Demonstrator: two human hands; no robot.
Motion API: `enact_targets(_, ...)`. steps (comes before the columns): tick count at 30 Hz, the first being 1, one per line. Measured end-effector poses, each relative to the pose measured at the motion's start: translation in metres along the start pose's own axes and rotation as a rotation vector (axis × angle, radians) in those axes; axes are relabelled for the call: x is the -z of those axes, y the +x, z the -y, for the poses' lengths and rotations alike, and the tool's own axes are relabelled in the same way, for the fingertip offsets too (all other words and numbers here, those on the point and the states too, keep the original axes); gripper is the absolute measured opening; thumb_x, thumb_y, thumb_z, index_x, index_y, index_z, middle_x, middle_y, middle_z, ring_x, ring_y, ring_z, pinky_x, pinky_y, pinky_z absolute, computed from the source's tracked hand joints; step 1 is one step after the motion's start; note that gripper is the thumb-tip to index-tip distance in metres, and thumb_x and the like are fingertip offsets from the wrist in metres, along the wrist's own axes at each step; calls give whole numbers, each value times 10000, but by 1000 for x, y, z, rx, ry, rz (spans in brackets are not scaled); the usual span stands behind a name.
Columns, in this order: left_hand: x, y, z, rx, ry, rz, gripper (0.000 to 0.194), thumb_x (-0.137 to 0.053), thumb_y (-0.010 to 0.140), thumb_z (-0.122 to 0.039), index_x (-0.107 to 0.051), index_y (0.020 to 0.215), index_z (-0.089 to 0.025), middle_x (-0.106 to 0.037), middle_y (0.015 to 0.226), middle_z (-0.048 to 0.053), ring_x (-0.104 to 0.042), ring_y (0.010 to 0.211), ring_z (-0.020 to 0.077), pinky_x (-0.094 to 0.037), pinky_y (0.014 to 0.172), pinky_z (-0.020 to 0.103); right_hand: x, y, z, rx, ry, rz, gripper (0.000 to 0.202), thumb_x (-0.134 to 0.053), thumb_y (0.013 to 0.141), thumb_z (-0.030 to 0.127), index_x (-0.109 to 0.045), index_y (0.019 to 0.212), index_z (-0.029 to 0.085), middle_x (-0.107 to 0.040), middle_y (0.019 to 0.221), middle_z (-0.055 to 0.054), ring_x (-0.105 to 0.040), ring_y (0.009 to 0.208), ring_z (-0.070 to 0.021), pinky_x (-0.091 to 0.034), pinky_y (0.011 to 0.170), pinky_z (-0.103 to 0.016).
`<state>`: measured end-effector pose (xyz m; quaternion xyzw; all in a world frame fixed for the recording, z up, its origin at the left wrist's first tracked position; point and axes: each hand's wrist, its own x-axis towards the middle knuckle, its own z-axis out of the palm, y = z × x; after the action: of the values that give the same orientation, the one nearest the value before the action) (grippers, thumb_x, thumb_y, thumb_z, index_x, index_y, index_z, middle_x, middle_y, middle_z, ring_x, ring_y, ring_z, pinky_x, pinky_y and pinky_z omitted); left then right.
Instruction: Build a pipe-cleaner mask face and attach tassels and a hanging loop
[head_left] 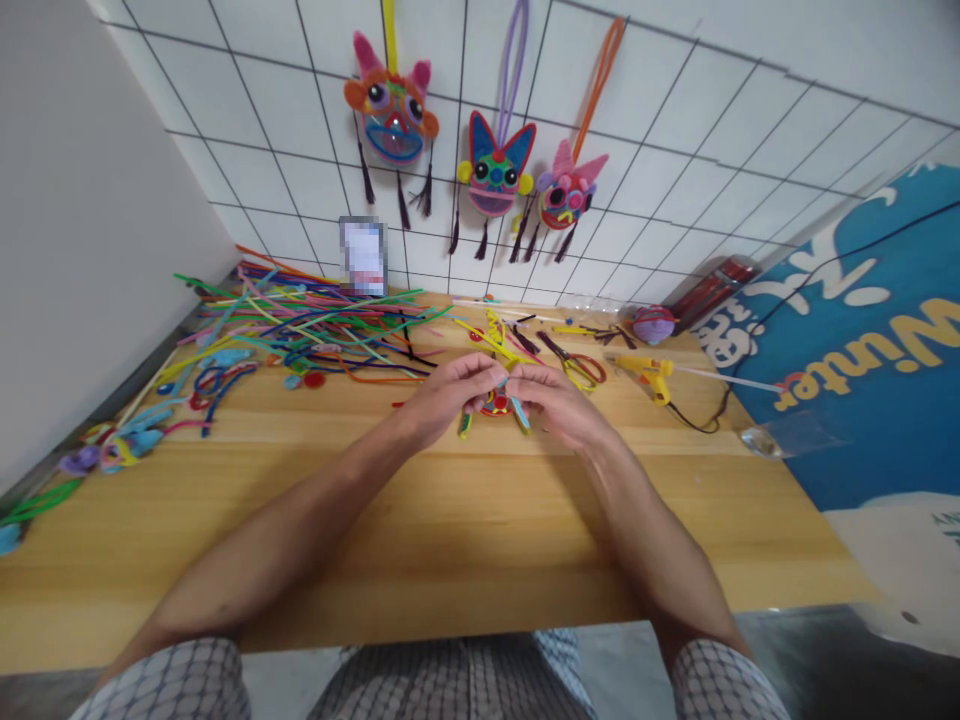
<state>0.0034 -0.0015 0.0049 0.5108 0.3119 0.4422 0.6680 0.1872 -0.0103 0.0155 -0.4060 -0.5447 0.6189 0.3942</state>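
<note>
Taking the small ornament (495, 402) as the centre of the dial, with twelve o'clock towards the tiled wall (300, 130), the left hand (457, 392) sits at about nine and the right hand (553, 397) at about three. The hands are close together, fingertips nearly meeting, and both appear to be pinching the ornament at its far edge, just above the tabletop (450, 520). Its red and yellow face shows between them, with a yellow-green strip (466, 425) at about seven o'clock and a light blue strip (520, 414) at about four. Whatever is between the fingertips is too small and too covered to make out.

The step in hand looks like fine finger work: pressing or lining up a small part at that edge. From here, the next move seems to call for one hand steadying the ornament while the other adjusts the part with light pressure, without bending the strips.

Yellow coiled stems (493, 330) lie near twelve o'clock, the scissors (562, 356) near two, and the yellow glue gun (651, 374) farther out, just short of three. A heap of coloured stems (322, 322) spreads around ten, with a phone (364, 255) standing behind it at about eleven.
</note>
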Motion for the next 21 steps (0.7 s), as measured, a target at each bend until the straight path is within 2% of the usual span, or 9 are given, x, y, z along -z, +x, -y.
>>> enact_targets(3,10,0,-11,-33,165,73,322,-838,767,-446,-705,801,-155,-563,641,-28,-423,557,86,-293,520,227,4,-2,2,-9,-38,15,332,-836,744,473,-667,688,194,-564,632,26,-439,575,-112,-333,539,-251)
enact_targets(5,9,-1,-12,-44,177,63,308,-834,769,-432,-696,775,-156,-545,625,-34,-408,556,86,-287,519,226,4,-2,3,5,-61,26,355,-835,760,498,-662,693,194,-553,624,30,-444,579,-115,-343,548,-253)
enact_targets(10,-12,-4,11,-1,-141,-149,378,-852,737,-473,-627,772,-171,-493,605,-55,-363,502,68,-266,484,208,-3,2,-3,82,-36,-8,438,-853,752,574,-634,715,196,-550,642,40,-459,587,-105,-366,582,-249)
enact_targets(12,-16,-3,17,31,-241,-180,394,-869,711,-468,-612,779,-177,-506,628,-52,-382,502,67,-288,482,205,-3,4,-5,68,0,-29,451,-864,730,579,-626,706,196,-541,633,45,-450,571,-97,-354,568,-244)
enact_targets(15,-8,1,14,61,-220,-74,391,-866,706,-479,-640,785,-169,-555,671,-29,-428,528,79,-304,483,216,2,5,-4,14,24,-19,437,-880,699,545,-629,683,188,-535,621,44,-440,554,-90,-333,545,-242)
enact_targets(18,7,5,5,33,-17,54,327,-835,774,-445,-707,813,-147,-564,655,-20,-437,556,83,-301,513,220,7,4,0,-40,27,29,401,-880,703,502,-640,680,182,-543,620,38,-436,551,-93,-325,529,-247)
enact_targets(21,11,4,1,-15,84,46,294,-839,783,-411,-722,814,-143,-558,643,-27,-415,558,76,-292,525,219,8,2,2,-47,14,49,391,-880,715,492,-644,678,182,-540,615,40,-432,548,-94,-322,528,-250)
